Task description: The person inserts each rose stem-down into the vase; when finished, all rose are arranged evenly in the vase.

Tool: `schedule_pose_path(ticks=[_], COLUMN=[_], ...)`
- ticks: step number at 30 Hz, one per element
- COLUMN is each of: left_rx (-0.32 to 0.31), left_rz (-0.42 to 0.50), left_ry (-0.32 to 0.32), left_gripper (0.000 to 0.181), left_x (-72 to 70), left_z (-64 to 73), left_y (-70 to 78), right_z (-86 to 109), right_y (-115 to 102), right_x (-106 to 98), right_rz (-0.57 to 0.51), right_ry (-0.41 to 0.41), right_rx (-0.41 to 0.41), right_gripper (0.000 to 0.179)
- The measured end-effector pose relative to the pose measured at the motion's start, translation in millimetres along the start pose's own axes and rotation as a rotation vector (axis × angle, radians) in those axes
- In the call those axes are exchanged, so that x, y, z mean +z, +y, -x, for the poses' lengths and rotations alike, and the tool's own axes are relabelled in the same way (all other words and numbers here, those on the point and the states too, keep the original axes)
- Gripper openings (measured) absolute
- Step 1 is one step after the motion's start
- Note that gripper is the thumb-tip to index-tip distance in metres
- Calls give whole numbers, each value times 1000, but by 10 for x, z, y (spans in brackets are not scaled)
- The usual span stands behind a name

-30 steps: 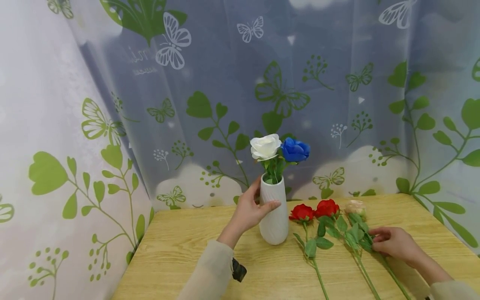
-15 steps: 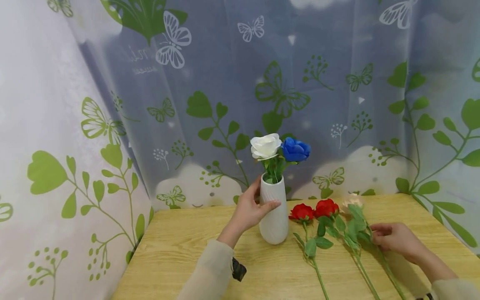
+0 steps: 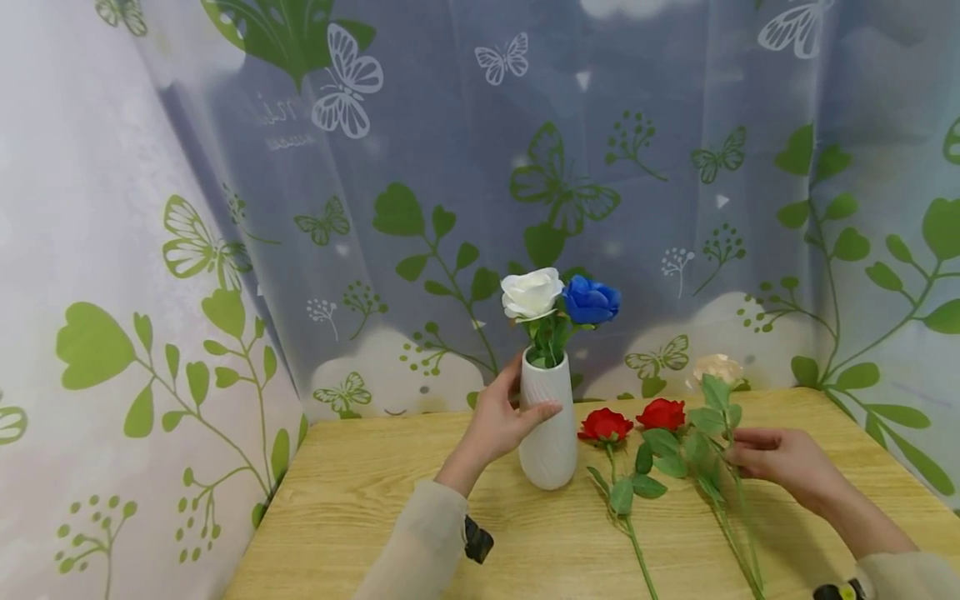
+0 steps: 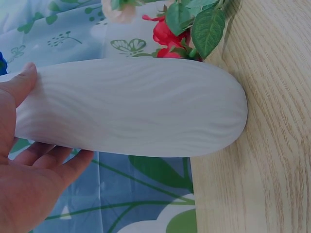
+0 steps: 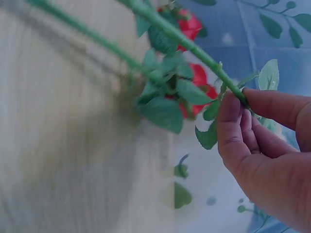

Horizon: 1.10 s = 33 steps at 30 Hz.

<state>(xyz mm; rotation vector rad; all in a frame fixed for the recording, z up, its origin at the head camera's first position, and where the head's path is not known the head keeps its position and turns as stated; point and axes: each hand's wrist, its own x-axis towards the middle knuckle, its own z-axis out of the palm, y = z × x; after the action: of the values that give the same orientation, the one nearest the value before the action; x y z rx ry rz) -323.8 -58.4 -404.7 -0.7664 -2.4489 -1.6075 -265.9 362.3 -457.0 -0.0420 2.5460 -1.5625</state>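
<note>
My left hand (image 3: 504, 421) grips the upper part of a white ribbed vase (image 4: 136, 107), thumb in front and fingers behind. The vase stands upright on the table, holding a white rose (image 3: 531, 293) and a blue rose (image 3: 592, 300). Between thumb and fingers, my right hand (image 5: 267, 141) pinches the green stem (image 5: 194, 51) of a pale pink rose (image 3: 717, 370). That rose is raised, its bloom overlapping the backdrop in the head view. Two red roses, one nearer the vase (image 3: 606, 425) and one further right (image 3: 662, 413), lie on the table between the hands.
The wooden table (image 3: 360, 500) meets a patterned cloth backdrop (image 3: 435, 208) at its far edge. Cloth also hangs along the left and right sides. Stems of the red roses reach toward the table's front.
My right hand has lifted the pale pink rose off the table, moving it up and slightly left. The right red rose has shifted slightly right. My left hand stays on the vase.
</note>
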Motion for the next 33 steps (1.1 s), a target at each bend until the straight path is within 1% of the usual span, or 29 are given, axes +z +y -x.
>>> schedule_pose_path(ticks=[5,9,14,17,19,21,22,25,27,28,29,33], left_rx=[6,-2,-4,0,2,8,9,9,3,2,3,7], left_rz=[-1,-6,-20,-20,-20,-17,-15,-6,-3,-1,1,7], left_ry=[0,2,1,-1,-1,-1,-1,0,0,0,1,0], left_gripper=[87,88,88,89,89,89,88,89,89,89,89,88], left_x=[1,3,6,4,2,1,0,-2,-3,-4,-4,-8], left_z=[1,9,14,13,11,7,6,6,9,11,14,18], left_y=[3,6,4,2,2,7,9,18,23,25,28,21], right_z=[28,49,80,86,79,63,53,30,15,9,6,-11], right_y=[-166,-288,-462,-571,-637,-692,-715,-769,-801,-826,-854,-1014], right_x=[53,116,160,177,192,207,212,235,250,258,269,308], right_rz=[-53,-93,-116,-141,-185,-264,-324,-524,-660,-719,-765,-898], right_ry=[-3,10,43,66,76,90,94,105,104,103,106,117], right_rx=[2,-31,-93,-102,-105,-110,-118,-169,-220,-245,-269,-331], right_gripper=[73,75,71,74,76,74,67,33,12,10,13,17])
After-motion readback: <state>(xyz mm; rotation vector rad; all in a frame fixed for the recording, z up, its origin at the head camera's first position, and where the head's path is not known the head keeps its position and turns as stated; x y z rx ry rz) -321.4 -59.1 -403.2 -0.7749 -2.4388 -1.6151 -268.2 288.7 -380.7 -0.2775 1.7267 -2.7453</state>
